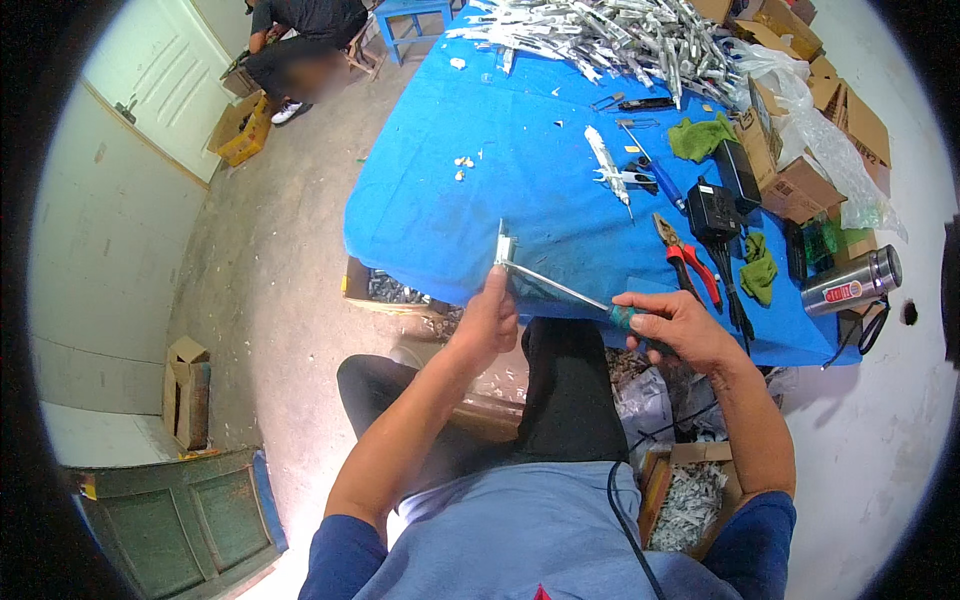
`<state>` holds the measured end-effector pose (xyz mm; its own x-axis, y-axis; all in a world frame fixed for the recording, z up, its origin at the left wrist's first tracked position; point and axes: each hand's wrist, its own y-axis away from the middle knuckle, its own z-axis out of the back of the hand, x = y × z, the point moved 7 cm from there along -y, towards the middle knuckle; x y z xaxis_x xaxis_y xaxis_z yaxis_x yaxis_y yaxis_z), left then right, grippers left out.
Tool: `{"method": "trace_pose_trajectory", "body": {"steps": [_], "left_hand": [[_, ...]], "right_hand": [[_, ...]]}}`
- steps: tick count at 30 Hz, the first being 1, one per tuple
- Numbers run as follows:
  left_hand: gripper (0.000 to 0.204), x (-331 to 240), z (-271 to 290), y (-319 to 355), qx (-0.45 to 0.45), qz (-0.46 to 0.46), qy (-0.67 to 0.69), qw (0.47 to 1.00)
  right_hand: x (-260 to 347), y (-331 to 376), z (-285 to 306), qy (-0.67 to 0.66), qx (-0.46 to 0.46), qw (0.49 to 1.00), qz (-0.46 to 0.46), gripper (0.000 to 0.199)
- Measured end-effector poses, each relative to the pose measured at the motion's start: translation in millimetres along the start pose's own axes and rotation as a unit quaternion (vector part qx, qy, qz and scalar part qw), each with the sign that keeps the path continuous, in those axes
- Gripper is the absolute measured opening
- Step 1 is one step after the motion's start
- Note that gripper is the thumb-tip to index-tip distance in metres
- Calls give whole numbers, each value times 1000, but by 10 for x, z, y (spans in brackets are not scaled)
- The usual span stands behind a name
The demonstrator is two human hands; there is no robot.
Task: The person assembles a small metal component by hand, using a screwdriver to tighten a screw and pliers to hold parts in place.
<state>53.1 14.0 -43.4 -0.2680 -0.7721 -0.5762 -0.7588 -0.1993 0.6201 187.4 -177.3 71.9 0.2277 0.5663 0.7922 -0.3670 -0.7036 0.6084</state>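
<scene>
A big table (pixel 420 185) wears a bright blue cloth, and a large pile of white and silver parts (pixel 610 35) sits at its far end. By a seated person is a yellow crate (pixel 243 146) with dark things inside, too far off to name. Next to the right elbow, an open cardboard box (pixel 700 453) is full of small white pieces (pixel 690 505). Under the table's left edge, a smaller box (pixel 355 280) holds little grey metal bits (pixel 393 289). A steel flask (pixel 870 272) lies on its side, lid on, at the table's right. The right hand (pixel 682 326) is closed around the green handle of a screwdriver (pixel 562 287). The left hand (pixel 486 322) pinches a small white part (pixel 505 247) over the near edge of the cloth, and the screwdriver's tip meets its lower end.
</scene>
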Motion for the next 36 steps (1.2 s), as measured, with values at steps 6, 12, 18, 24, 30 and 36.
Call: {"method": "trace_pose_trajectory", "body": {"steps": [6,12,18,24,30,36], "left_hand": [[61,48,-74,-70,16,-23,-14,1000],[61,-18,-18,-21,-31,-32,-29,999],[61,-75,73,69,-75,-37,-89,993],[60,-47,50,64,-36,-27,-62,997],[62,-34,29,30,-29,-36,-65,997],[63,-28,20,42,-39,-36,-49,997]], "right_hand": [[6,-50,97,137,-26,981,134,36],[139,88,-176,343,-114,887,286,34],[85,-73,21,71,2,996,52,37],[81,-94,100,31,22,999,14,38],[118,-110,60,119,3,990,74,36],[188,-5,-99,233,-56,945,223,35]]}}
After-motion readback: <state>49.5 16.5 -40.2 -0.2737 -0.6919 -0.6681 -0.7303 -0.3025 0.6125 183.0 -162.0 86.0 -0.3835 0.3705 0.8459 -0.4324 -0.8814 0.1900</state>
